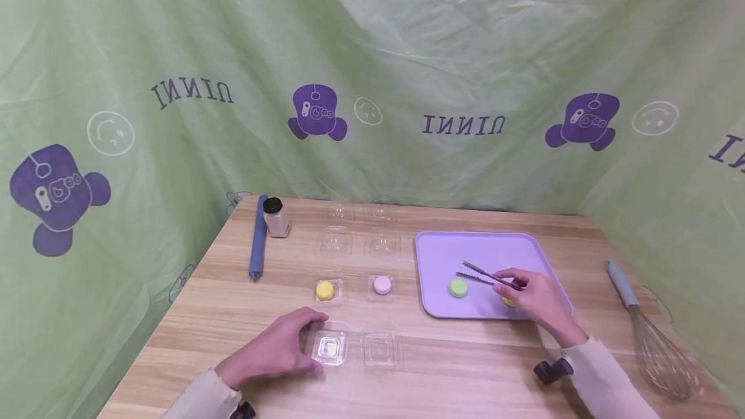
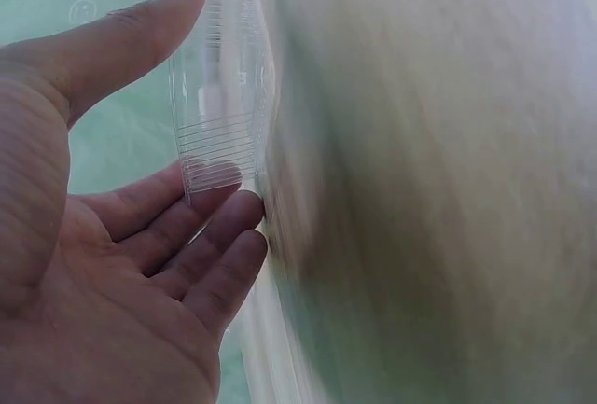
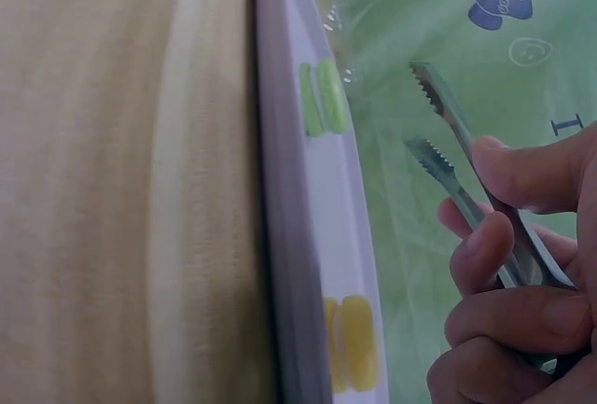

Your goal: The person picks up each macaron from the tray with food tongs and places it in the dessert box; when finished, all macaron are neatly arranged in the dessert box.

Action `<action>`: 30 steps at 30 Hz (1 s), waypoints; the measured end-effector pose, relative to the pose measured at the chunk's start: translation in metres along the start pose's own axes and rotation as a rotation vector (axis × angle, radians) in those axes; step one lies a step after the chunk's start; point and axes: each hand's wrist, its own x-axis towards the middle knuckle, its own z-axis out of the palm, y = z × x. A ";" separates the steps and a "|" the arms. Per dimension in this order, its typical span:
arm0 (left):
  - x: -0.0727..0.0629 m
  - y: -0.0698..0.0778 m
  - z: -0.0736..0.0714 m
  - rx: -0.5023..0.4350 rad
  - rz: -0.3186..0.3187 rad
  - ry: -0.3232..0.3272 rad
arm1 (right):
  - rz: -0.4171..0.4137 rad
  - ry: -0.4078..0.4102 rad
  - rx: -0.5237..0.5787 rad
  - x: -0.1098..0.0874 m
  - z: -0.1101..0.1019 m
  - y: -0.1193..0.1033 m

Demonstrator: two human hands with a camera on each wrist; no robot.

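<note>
Left hand (image 1: 279, 346) curls round a clear box (image 1: 330, 349); right hand (image 1: 539, 300) holds tongs (image 3: 462, 133), tips apart, over the purple tray (image 1: 500, 251). One yellow macaron (image 1: 324, 290) and pink macaron (image 1: 382, 285) sit boxed; green macaron (image 1: 458, 288) and second yellow macaron (image 1: 509, 302), on the tray, seem left.

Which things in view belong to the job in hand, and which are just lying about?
Apparently in use:
tongs in the right hand
purple tray
green macaron, yellow macaron on it
clear box at the left hand
pink macaron, second yellow macaron
other clear packaging

Apparently lying about:
blue rod
black-capped jar
whisk
</note>
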 end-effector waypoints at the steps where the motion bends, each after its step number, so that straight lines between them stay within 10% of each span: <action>1: 0.000 -0.001 0.000 -0.003 -0.004 0.002 | -0.006 -0.007 0.008 -0.001 0.002 0.001; 17: -0.001 -0.004 0.000 0.011 0.005 0.014 | -0.041 -0.063 -0.069 -0.008 0.020 -0.001; 30: -0.001 -0.005 -0.001 0.032 0.015 0.012 | -0.051 0.049 -0.095 -0.009 0.030 0.002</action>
